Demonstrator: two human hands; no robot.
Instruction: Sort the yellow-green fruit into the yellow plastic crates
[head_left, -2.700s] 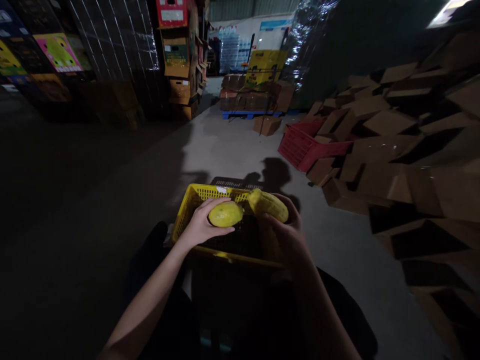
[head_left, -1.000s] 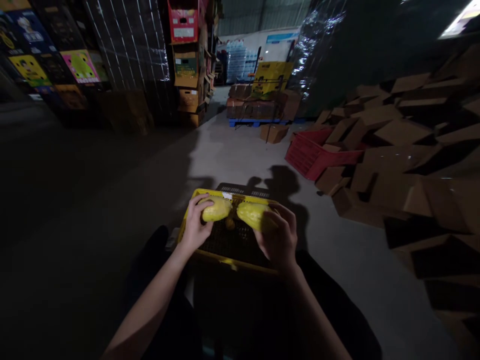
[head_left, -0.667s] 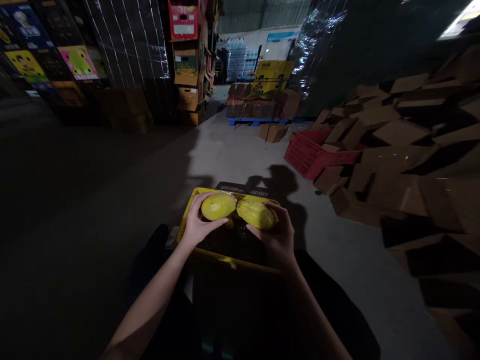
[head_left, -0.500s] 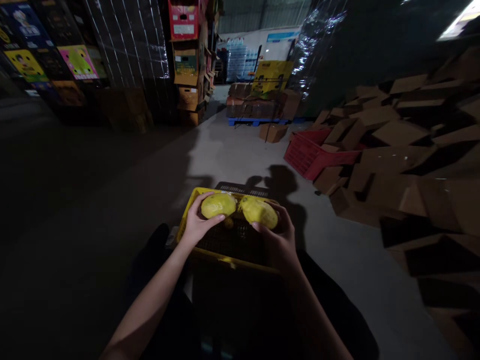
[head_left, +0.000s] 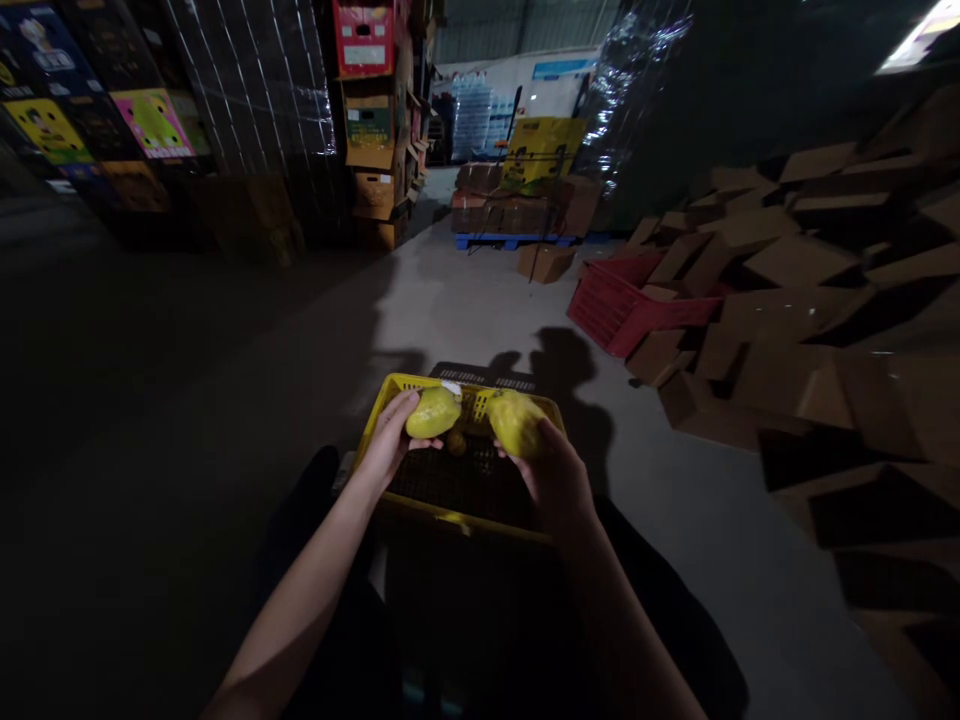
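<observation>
My left hand [head_left: 386,445] is closed around the side of a yellow-green oval fruit [head_left: 433,413], thumb on top and fingers below. A second yellow oval fruit [head_left: 516,420], with a bumpy surface, sits in the grip of my right hand [head_left: 559,478]. Both fruits are held above a yellow plastic crate [head_left: 450,517], with a gap between them. A small brownish-yellow round thing [head_left: 456,442] shows inside the crate, between the fruits; its kind is unclear. Much of the crate's inside is dark or hidden by my hands.
Cardboard boxes [head_left: 799,330] are heaped along the right side, with a red crate [head_left: 622,305] at their edge. Ahead, a blue pallet [head_left: 514,241] carries boxes. Stacked cartons [head_left: 373,190] stand at the back left. Grey floor [head_left: 465,300] lies before the crate.
Both hands have turned the fruits and moved them slightly apart. The left thumb has drawn back along its fruit, and the right hand now covers its fruit more from above.
</observation>
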